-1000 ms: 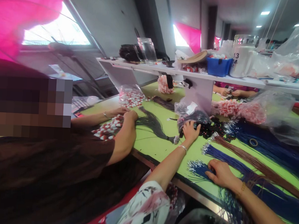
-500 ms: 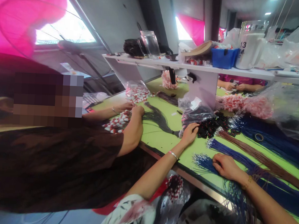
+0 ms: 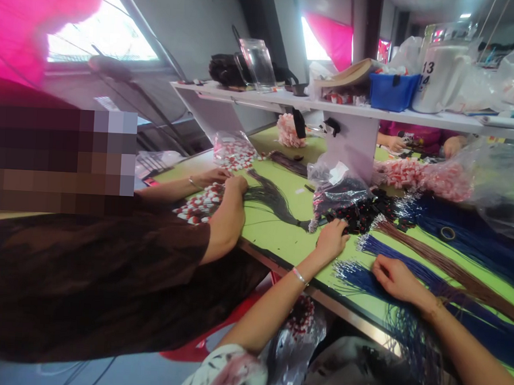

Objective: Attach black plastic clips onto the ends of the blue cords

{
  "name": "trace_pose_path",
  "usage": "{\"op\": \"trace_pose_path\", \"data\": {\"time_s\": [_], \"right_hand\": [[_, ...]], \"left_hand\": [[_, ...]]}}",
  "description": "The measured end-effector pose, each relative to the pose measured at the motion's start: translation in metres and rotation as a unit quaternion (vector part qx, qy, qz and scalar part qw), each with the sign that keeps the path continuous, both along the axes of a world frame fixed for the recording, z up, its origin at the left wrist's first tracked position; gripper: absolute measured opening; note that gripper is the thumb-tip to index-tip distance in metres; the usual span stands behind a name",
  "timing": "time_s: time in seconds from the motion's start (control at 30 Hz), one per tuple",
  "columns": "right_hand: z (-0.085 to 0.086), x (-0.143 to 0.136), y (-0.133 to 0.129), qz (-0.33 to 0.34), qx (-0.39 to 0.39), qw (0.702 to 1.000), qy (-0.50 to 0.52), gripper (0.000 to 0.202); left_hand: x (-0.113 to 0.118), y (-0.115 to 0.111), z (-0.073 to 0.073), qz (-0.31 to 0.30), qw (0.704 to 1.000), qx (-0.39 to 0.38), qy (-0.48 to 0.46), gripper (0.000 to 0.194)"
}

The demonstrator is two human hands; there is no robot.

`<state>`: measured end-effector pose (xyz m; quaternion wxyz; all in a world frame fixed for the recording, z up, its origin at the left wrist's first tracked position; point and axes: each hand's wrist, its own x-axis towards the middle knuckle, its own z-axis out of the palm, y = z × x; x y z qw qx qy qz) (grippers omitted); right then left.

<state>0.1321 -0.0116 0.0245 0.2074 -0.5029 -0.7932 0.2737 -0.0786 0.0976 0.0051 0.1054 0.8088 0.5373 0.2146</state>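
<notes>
Head camera shows the left hand (image 3: pixel 332 241) with fingers curled at the near edge of the black pieces (image 3: pixel 370 213); whether it grips one, I cannot tell. The right hand (image 3: pixel 399 278), loosely curled, lies at the blue wires (image 3: pixel 358 280) on the green table (image 3: pixel 275 254), its hold unclear. Brown wires (image 3: pixel 430 250) lie beyond it.

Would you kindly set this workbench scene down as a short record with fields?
Left hand: at the near edge of the black parts
Right hand: over the near blue wires
Farther wires: brown bundle
Shelf: blue bin, white jug
Co-worker at left: hands by a dark wire bundle
</notes>
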Motion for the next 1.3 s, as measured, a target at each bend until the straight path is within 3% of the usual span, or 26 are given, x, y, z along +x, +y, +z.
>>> {"op": "trace_pose_path", "data": {"time_s": [0.17, 0.27, 0.33, 0.4, 0.53, 0.73, 0.83, 0.93, 1.07, 1.3], "right_hand": [[-0.001, -0.002, 0.006, -0.036, -0.070, 0.984, 0.159, 0.019], [0.002, -0.009, 0.010, -0.062, -0.065, 0.976, 0.200, 0.017], [0.006, -0.013, 0.013, -0.071, -0.055, 0.973, 0.214, 0.016], [0.010, -0.017, 0.015, -0.075, -0.049, 0.971, 0.223, 0.016], [0.015, -0.022, 0.012, -0.092, -0.043, 0.965, 0.241, 0.016], [0.014, -0.024, 0.001, -0.122, -0.026, 0.962, 0.242, 0.012], [0.013, -0.023, -0.003, -0.132, 0.011, 0.968, 0.214, 0.009], [0.012, -0.022, -0.005, -0.130, 0.048, 0.975, 0.171, 0.008], [0.014, -0.021, -0.006, -0.117, 0.077, 0.981, 0.138, 0.007], [0.017, -0.021, -0.007, -0.094, 0.102, 0.985, 0.098, 0.007]], "left_hand": [[0.003, -0.006, 0.001, 0.006, 0.998, -0.065, 0.015, 0.015], [-0.002, -0.006, 0.002, 0.008, 0.996, -0.059, -0.068, 0.018], [-0.007, -0.005, 0.002, 0.026, 0.984, -0.048, -0.172, 0.021], [-0.012, -0.008, 0.002, 0.024, 0.951, -0.071, -0.300, 0.022], [-0.010, -0.028, 0.003, -0.040, 0.841, -0.208, -0.499, 0.025], [0.014, -0.073, 0.007, -0.039, 0.698, -0.322, -0.639, 0.039], [0.020, -0.084, 0.005, -0.038, 0.616, -0.400, -0.677, 0.037], [0.022, -0.087, 0.002, -0.037, 0.558, -0.446, -0.698, 0.036], [0.024, -0.087, 0.000, -0.039, 0.521, -0.467, -0.713, 0.035], [0.028, -0.089, 0.000, -0.039, 0.514, -0.471, -0.716, 0.030]]}}
